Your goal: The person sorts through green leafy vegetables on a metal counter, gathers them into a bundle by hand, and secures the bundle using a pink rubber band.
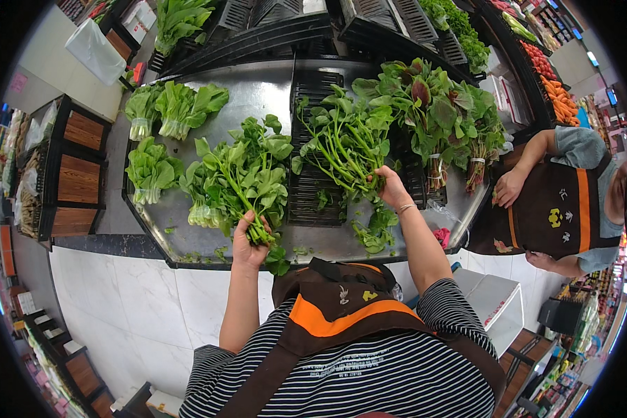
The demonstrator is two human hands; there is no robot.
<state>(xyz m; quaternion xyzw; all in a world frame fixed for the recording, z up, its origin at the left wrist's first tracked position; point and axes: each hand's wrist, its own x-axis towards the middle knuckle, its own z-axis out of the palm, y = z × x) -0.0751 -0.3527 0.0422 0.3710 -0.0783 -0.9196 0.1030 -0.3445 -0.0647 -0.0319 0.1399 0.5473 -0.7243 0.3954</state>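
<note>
My left hand is closed around the stem ends of a bunch of leafy greens, its leaves pointing away from me. At the near end of a loose pile of leafy greens, my right hand pinches some stems. That pile lies on a black slatted tray set in the metal table. Beside the left bunch, partly covered by it, is a bundle with pale cut stems. Loose sprigs lie near my right forearm.
Banded lettuce-like bundles stand at the table's left. Tied red-green amaranth bunches are at the right, near a clear plastic bag. A co-worker in a brown apron stands at the right end. Black crates border the far side.
</note>
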